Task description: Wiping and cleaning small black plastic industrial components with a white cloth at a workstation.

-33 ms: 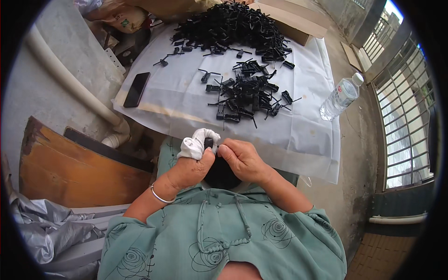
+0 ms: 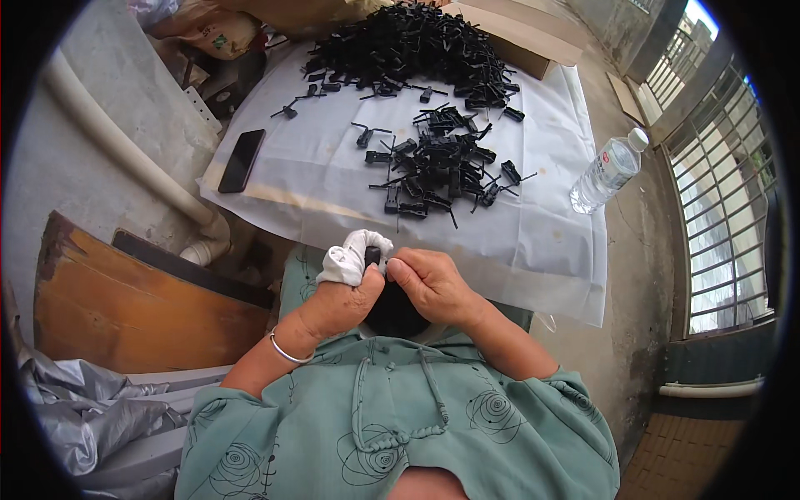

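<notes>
While both hands meet low over the lap, a small black plastic piece [image 2: 373,257] sits right at the pinch point, its long axis running roughly upright, away from the body. Left hand [image 2: 337,300] has white cloth wrapping [image 2: 350,254] over its fingertips and closes around the piece from the left side; right hand [image 2: 433,287] presses in from the right, thumb and forefinger tips squeezed together against it. So both grips are pinched shut on that one part, and neither hand is clearly the nearer — they touch it from opposite sides. Just under the hands there's a dark mass [image 2: 392,312] in the lap; I cannot tell what it is. A thin silver bangle [image 2: 287,352] rides the left wrist, over a green patterned top [image 2: 400,417].

Moving outward, ahead of the grip: a loose cluster of black clips [image 2: 437,171] lies on the white sheet [image 2: 333,179], near but apart from the hands. Well beyond that, a big heap of black parts [image 2: 408,46]. Off to the left and ahead, a dark phone [image 2: 242,160] lies flat at the sheet's edge. Off to the right and ahead, a clear water bottle [image 2: 607,173] rests on the concrete beside the sheet.
</notes>
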Motion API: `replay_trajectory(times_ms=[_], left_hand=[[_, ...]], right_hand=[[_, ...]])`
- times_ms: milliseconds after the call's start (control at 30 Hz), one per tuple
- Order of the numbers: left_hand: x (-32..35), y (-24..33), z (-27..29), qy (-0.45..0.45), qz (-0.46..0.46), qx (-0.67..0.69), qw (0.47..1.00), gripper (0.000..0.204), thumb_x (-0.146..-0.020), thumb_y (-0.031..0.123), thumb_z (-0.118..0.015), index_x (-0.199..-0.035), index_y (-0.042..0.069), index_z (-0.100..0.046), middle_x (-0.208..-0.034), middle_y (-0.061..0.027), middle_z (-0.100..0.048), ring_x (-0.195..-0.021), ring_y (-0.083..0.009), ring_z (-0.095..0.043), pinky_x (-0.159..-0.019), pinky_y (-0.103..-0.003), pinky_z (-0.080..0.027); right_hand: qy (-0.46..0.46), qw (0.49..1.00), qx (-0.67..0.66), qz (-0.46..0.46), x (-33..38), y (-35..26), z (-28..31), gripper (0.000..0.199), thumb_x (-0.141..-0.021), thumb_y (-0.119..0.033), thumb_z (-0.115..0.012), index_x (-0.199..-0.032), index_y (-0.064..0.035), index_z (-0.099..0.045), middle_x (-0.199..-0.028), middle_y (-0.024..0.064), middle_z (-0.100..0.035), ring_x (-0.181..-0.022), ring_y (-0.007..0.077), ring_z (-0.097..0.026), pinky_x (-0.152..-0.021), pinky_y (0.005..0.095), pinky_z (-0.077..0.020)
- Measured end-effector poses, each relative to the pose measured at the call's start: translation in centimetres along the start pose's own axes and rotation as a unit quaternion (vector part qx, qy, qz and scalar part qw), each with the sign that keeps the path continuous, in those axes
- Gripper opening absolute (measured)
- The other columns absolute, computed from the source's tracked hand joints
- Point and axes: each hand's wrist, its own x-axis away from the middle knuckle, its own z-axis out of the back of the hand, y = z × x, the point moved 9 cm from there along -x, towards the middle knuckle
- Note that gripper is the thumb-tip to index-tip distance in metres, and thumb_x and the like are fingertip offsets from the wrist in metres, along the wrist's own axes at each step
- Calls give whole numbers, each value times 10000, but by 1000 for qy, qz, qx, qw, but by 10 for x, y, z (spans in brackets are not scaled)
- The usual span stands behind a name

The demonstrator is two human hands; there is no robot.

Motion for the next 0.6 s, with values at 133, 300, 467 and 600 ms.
replay_trajectory(times_ms=[133, 300, 467, 600], left_hand=[[-5, 10, -5, 20, -67, -87, 994, 229, -791, 67, -459, -1009, -1, -468, -831, -140, -531, -738, -267, -536, -699, -329, -450], [-6, -1, -10, 15, -57, -132, 989, 230, -797, 75, -462, -1014, -2, -467, -871, -182, -558, -797, -358, -559, -715, -366, -462], [-24, 3, -5, -40, -75, -252, 964, 231, -797, 100, -529, -1005, 2, -545, -939, -207, -583, -853, -364, -567, -744, -389, -470], [-40, 7, 7, -2, -174, -314, 933, 231, -776, 83, -589, -996, 18, -612, -1018, -181, -595, -905, -332, -572, -788, -378, -473]], right_hand=[[-45, 996, -9, -74, 0, 21, -12, 220, -900, -164, -489, -781, 15, -535, -650, 162, -522, -577, 257, -476, -570, 332, -419], [31, 995, -58, -77, 6, 45, -17, 227, -892, -155, -481, -755, 20, -525, -640, 187, -527, -564, 335, -473, -559, 361, -419], [49, 970, 228, -69, -1, 54, 15, 169, -864, -171, -533, -836, -5, -542, -696, 162, -581, -593, 314, -564, -547, 382, -445], [63, 894, 429, -109, -27, 67, 33, 236, -815, -154, -573, -996, -37, -477, -703, 138, -599, -612, 339, -583, -530, 414, -466]])
